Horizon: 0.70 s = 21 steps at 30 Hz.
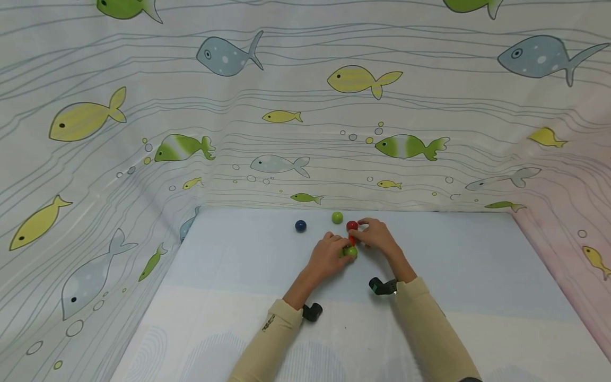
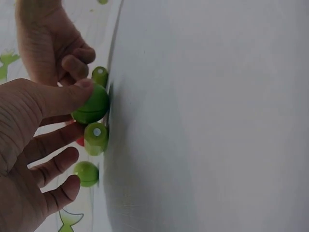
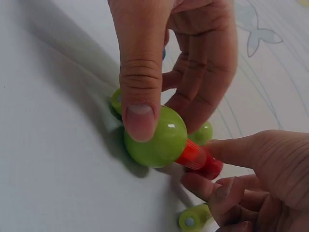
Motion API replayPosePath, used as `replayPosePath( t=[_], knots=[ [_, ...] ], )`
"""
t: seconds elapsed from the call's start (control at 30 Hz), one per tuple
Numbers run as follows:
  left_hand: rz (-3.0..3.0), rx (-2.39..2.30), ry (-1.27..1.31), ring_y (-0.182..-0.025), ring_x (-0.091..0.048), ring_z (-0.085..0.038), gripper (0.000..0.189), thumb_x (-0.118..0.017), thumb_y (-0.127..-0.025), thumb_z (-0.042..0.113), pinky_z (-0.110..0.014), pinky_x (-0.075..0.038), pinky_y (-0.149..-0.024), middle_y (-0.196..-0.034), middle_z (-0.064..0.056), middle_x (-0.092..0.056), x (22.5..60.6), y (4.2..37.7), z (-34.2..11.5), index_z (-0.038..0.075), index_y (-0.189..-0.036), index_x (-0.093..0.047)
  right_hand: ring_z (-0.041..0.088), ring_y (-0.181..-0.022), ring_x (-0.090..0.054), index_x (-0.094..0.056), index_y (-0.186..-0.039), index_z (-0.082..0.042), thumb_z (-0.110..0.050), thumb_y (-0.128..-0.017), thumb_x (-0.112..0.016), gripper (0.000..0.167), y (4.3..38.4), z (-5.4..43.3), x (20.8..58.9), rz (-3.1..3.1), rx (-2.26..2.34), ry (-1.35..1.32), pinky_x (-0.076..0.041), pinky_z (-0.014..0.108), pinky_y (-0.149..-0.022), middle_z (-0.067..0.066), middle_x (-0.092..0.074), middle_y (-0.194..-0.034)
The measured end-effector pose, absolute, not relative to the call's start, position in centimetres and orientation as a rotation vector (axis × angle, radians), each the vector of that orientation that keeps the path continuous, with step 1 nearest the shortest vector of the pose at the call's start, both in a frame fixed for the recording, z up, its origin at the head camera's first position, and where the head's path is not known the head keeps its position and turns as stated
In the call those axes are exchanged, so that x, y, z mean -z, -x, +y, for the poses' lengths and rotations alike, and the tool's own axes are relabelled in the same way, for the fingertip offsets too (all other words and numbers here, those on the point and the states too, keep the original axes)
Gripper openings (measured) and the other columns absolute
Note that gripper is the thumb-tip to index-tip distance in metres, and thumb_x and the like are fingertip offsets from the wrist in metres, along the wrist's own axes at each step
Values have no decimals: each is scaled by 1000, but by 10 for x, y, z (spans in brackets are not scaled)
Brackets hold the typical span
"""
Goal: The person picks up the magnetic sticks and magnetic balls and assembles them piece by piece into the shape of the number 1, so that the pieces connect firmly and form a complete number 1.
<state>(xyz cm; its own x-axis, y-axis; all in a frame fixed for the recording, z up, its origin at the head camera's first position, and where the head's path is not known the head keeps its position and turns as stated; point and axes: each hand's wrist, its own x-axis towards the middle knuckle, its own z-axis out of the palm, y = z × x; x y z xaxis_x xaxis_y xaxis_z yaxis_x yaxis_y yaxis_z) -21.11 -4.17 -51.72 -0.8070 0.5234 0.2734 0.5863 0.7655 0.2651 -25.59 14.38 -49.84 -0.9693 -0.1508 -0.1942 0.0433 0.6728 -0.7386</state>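
Observation:
My left hand (image 1: 328, 253) pinches a glossy green ball (image 3: 157, 137), its thumb lying across the front. A short ribbed red rod (image 3: 191, 154) joins that ball to a red ball (image 1: 352, 225) behind it. From the right, my right hand (image 1: 377, 234) grips the red ball between thumb and forefinger. In the left wrist view, one green rod (image 2: 96, 139) with a round metallic end shows beside the left fingers. Another green rod (image 3: 193, 218) is close to the right hand's curled fingers.
A second green ball (image 1: 337, 217) lies on the tabletop (image 1: 229, 254) just behind the hands. To its left is a dark blue ball (image 1: 300, 226). The fish-printed sheet (image 1: 334, 143) rises at the table's back edge and along both sides.

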Motion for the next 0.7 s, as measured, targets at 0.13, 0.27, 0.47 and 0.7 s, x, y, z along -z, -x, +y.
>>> replayPosePath(
  t=[0.13,0.27,0.47,0.7],
  knots=[
    [-2788,496,862,-87,-51,-16,33,-81,-83,34,-24,-43,-71,-102,1,-69,517,211,-41,16,-108,-71,16,-55,-58,-54,-133,3,-33,-93,-68,55,253,150,494,2657,1237,98,-43,28,-54,13,-71,-88],
    [-2808,508,847,-88,-51,-16,33,-81,-83,35,-25,-44,-72,-104,1,-70,517,210,-41,16,-109,-71,19,-57,-60,-56,-132,2,-34,-92,-69,55,251,156,491,2669,1260,94,-43,29,-56,14,-73,-92],
    [-2809,541,863,-89,-52,-16,31,-79,-85,34,-25,-44,-72,-104,1,-70,517,211,-42,16,-110,-72,21,-56,-60,-58,-130,1,-34,-92,-70,53,249,163,491,2689,1274,128,-43,30,-54,13,-73,-94],
    [-2843,593,861,-90,-52,-16,30,-77,-87,34,-26,-45,-74,-105,2,-71,516,211,-44,17,-112,-72,22,-58,-62,-64,-126,-4,-35,-89,-74,49,249,171,498,2721,1285,167,-46,31,-54,16,-71,-100]
  ],
)
